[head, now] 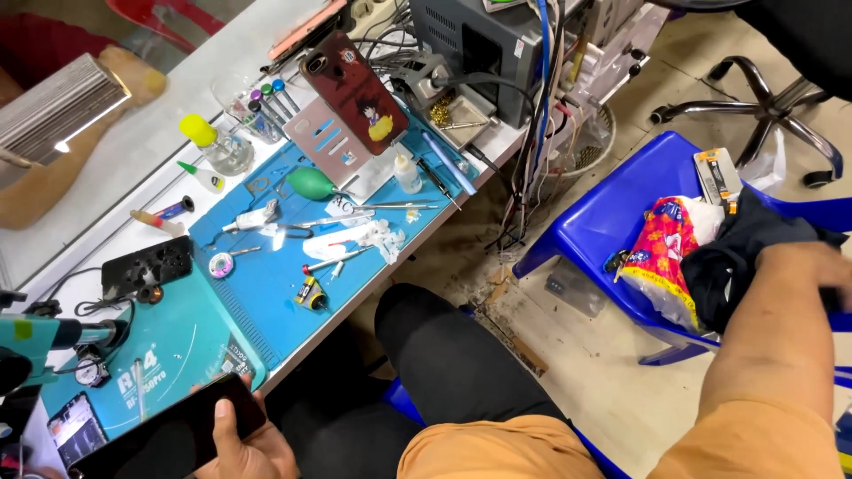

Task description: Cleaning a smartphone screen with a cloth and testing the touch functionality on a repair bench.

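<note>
Left hand is gripping a phone at 7 o'clock, freeing the right hand, fingers hidden, reaching into dark cloth at 3 o'clock.

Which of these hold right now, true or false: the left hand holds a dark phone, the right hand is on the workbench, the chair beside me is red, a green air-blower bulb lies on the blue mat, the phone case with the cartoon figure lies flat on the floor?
1. The left hand holds a dark phone. True.
2. The right hand is on the workbench. False: it reaches into dark cloth on the chair, away from the bench.
3. The chair beside the person is red. False: it is blue plastic.
4. A green air-blower bulb lies on the blue mat. True.
5. The phone case with the cartoon figure lies on the floor. False: it is on the workbench, near the back of the mat.
</note>
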